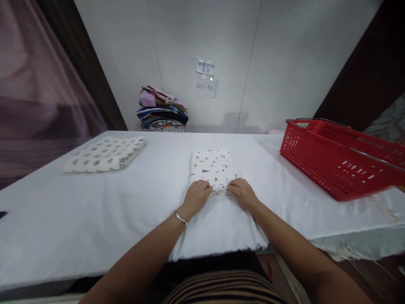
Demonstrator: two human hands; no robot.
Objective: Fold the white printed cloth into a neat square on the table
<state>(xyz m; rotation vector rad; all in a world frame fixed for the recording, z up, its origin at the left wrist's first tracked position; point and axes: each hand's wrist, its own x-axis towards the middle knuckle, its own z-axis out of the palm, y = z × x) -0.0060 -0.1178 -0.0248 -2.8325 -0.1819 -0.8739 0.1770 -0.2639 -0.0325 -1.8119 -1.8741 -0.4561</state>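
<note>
A small folded white cloth with tiny printed figures [212, 167] lies flat in the middle of the white-covered table [95, 211]. My left hand [197, 195] grips its near left corner, fingers curled over the edge. My right hand [242, 192] grips the near right corner the same way. A silver bracelet sits on my left wrist. Both forearms reach forward from the table's near edge.
Another folded cloth with green tree prints [106, 153] lies at the far left. A red plastic basket [341, 158] stands at the right. A stack of folded coloured clothes [162, 109] sits against the back wall under two paper notes [205, 78].
</note>
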